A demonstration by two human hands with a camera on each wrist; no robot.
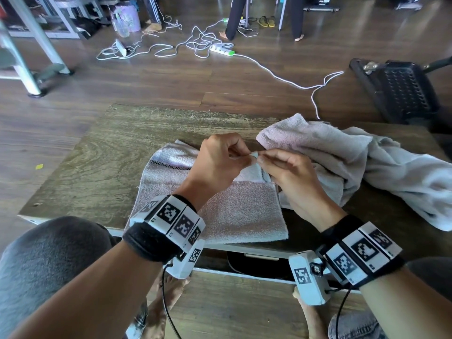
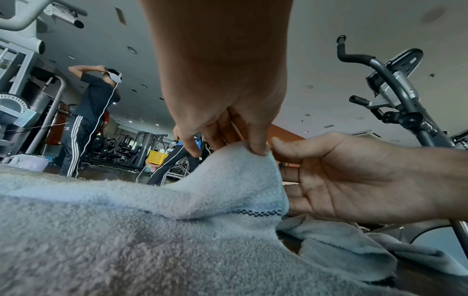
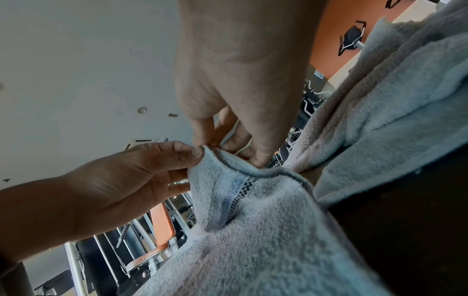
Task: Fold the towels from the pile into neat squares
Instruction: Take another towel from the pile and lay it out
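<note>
Pinching one raised corner of pale grey-pink terry towel w/ checked stripe, both hands: left hand thumb + forefinger closed on it, right hand fingertips nipping same corner from 3 o'clock, other fingers loose. Towel flat at table centre near edge; unfolded pile of pale towels at 2 o'clock. To fold well, prob: match corner to corner, keep hems aligned w/ stripe, lay down slowly, smooth flat before letting go.
</note>
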